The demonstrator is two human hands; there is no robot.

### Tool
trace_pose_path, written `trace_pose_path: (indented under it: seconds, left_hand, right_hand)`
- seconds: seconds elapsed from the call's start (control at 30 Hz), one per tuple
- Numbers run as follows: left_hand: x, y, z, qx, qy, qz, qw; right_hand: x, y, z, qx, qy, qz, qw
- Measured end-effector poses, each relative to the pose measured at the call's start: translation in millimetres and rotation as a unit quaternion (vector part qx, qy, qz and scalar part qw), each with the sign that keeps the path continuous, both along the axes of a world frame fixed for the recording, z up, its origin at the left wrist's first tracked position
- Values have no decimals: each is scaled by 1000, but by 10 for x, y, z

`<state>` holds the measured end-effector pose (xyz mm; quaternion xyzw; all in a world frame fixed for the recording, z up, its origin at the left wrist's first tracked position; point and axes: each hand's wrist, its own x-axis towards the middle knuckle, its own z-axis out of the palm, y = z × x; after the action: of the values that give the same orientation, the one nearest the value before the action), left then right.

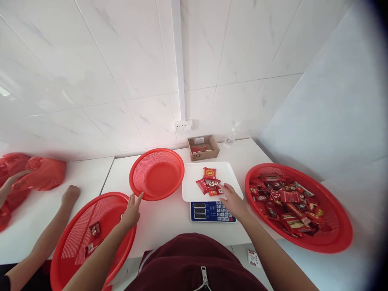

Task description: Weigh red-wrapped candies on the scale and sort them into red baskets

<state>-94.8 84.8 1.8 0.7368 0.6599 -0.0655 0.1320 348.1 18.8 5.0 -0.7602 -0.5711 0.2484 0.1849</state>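
Observation:
My right hand is over the right side of the white tray of a weighing scale. Its thumb and fingers are apart, with the fingertips at the edge of a small pile of red snack packets. My left hand hovers at the right rim of the near red basket, fingers spread. Its fingertips come close to the rim of a second red basket, which has nothing in it. A few small packets lie in the near basket. Something small and whitish shows beside my left hand, too small to name.
A large red basket heaped with red packets stands at the right. Behind the scale are a cardboard box and a clear bottle. The scale's blue keypad faces me. At left, a co-worker's hands are near red plastic bags.

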Motion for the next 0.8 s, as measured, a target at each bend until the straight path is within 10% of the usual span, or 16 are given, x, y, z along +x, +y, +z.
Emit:
trace_pose_path:
  seconds: [0.27, 0.43, 0.8]
  left_hand:
    - [-143, 75, 103, 60, -13, -47, 997]
    - [331, 17, 81, 113, -70, -117, 984]
    - [1099, -112, 136, -24, -50, -114, 992]
  right_hand:
    - [-84, 333, 62, -70, -132, 101, 984]
    - [-63, 365, 51, -86, -168, 95, 977]
    - [16, 337, 47, -73, -154, 26, 985]
